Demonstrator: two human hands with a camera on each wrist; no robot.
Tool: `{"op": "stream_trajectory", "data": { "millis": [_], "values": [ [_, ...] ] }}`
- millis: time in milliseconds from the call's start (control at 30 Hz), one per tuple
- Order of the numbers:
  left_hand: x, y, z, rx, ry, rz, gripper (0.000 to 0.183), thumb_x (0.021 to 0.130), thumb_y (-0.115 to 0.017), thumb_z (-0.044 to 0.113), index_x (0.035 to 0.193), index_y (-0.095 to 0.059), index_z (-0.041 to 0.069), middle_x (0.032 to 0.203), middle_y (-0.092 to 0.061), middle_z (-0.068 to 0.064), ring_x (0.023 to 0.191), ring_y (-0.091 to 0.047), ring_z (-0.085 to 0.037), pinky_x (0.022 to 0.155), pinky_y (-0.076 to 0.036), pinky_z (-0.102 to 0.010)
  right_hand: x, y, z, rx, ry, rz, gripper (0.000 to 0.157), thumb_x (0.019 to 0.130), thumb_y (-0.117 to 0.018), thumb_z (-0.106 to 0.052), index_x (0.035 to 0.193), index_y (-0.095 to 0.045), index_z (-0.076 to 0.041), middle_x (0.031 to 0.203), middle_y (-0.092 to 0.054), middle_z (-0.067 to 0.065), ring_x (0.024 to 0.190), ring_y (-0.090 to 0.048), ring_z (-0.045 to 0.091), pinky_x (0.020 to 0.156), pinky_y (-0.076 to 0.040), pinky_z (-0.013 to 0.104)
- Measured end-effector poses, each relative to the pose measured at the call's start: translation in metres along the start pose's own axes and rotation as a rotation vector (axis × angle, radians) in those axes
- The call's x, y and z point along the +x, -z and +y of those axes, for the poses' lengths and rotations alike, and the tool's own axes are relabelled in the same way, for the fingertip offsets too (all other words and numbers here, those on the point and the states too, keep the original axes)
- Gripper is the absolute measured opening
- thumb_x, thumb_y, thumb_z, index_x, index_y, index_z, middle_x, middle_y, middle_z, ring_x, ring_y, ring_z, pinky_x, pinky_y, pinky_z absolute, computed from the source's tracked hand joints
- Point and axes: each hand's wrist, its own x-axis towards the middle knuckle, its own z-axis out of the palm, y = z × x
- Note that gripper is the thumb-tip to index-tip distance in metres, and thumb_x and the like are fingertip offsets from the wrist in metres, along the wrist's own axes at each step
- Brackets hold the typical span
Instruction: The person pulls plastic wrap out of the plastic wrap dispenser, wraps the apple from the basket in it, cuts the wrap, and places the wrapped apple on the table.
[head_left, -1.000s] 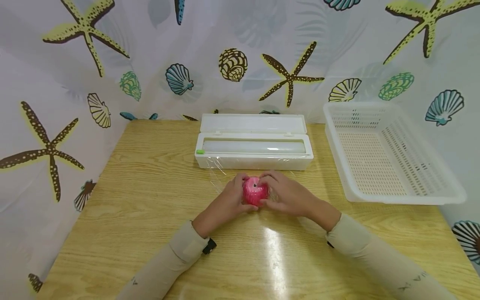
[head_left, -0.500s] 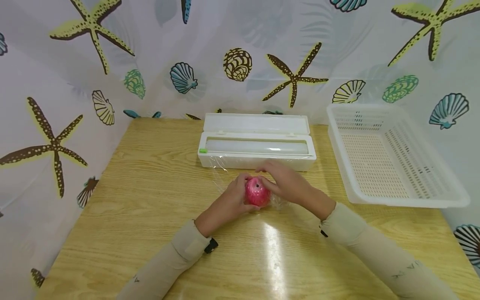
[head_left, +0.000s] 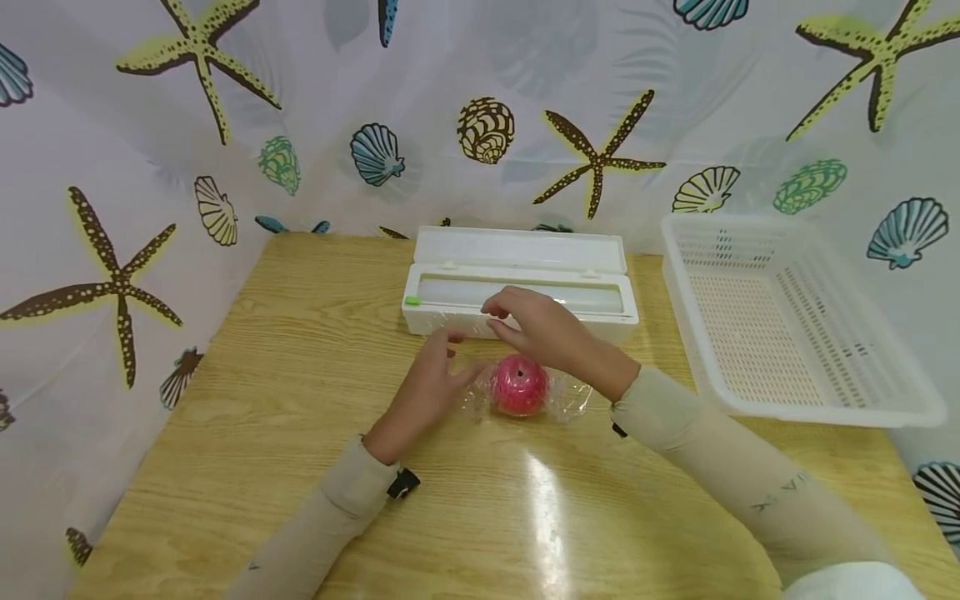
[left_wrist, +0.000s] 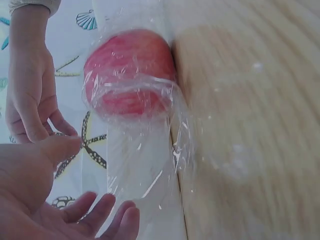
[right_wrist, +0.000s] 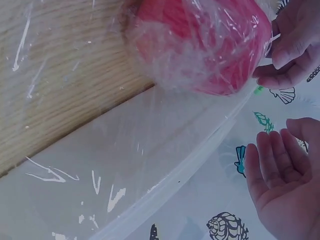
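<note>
1. While the round, red fruit in clear, crinkled plastic film (head_left: 572, 395) rests on the wood-grained counter (head_left: 315, 333), your left hand (head_left: 422, 387) is just beside it, fingers loosely spread, grasping nothing.
2. Your right hand (head_left: 542, 327), fingers relaxed and gently bent, also holds nothing, above the front of the long, white, lidded box (head_left: 619, 332).
3. To your right stands a white, perforated, rectangular plastic basket (head_left: 825, 411).

Curtained-off workspace: seashell-print cloth (head_left: 420, 75) round a wooden table (head_left: 322, 308).
</note>
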Motion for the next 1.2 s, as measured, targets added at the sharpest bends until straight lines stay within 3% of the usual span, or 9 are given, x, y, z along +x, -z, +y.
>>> {"op": "stream_trajectory", "data": {
  "millis": [133, 433, 667, 833, 1200],
  "values": [
    [0.004, 0.008, -0.007, -0.007, 0.020, 0.114, 0.052, 0.085, -0.068, 0.033, 0.122, -0.042, 0.005, 0.119, -0.049, -0.011, 0.104, -0.051, -0.031, 0.086, -0.045, -0.038, 0.014, 0.001, -0.003, 0.001, 0.031, -0.012, 0.021, 0.089, -0.063, -0.014, 0.107, -0.063, -0.004, 0.099, -0.064, 0.006, 0.091, -0.059, 0.018, 0.082, -0.049, 0.031],
    [0.012, 0.011, -0.021, -0.041, 0.076, 0.263, 0.064, 0.080, -0.074, 0.029, 0.122, -0.036, 0.001, 0.115, -0.038, -0.015, 0.098, -0.044, -0.031, 0.083, -0.041, -0.036, 0.041, -0.003, -0.006, 0.003, 0.006, -0.090, 0.025, 0.090, -0.063, -0.015, 0.111, -0.063, -0.002, 0.103, -0.064, 0.010, 0.092, -0.059, 0.019, 0.085, -0.048, 0.031],
    [0.019, 0.016, -0.029, -0.075, 0.100, 0.376, 0.074, 0.077, -0.077, 0.028, 0.125, -0.030, -0.003, 0.119, -0.033, -0.019, 0.109, -0.036, -0.033, 0.089, -0.036, -0.040, 0.059, -0.009, -0.009, 0.016, -0.016, -0.128, 0.024, 0.090, -0.062, -0.013, 0.111, -0.064, -0.002, 0.102, -0.064, 0.008, 0.091, -0.058, 0.017, 0.084, -0.047, 0.029],
    [0.023, 0.020, -0.034, -0.103, 0.127, 0.374, 0.086, 0.076, -0.077, 0.034, 0.134, -0.023, 0.001, 0.131, -0.026, -0.019, 0.121, -0.030, -0.035, 0.099, -0.032, -0.042, 0.070, -0.016, -0.012, 0.040, -0.025, -0.140, 0.024, 0.090, -0.063, -0.013, 0.111, -0.065, -0.003, 0.102, -0.065, 0.007, 0.090, -0.058, 0.016, 0.085, -0.046, 0.027],
    [0.039, 0.027, -0.044, -0.147, 0.073, 0.299, 0.088, 0.078, -0.076, 0.029, 0.143, -0.021, 0.008, 0.141, -0.025, -0.018, 0.122, -0.033, -0.034, 0.094, -0.038, -0.045, 0.094, -0.032, -0.022, -0.019, 0.007, -0.197, 0.021, 0.091, -0.059, -0.010, 0.110, -0.067, -0.007, 0.107, -0.064, 0.003, 0.100, -0.058, 0.015, 0.089, -0.044, 0.025]
  ]
}}
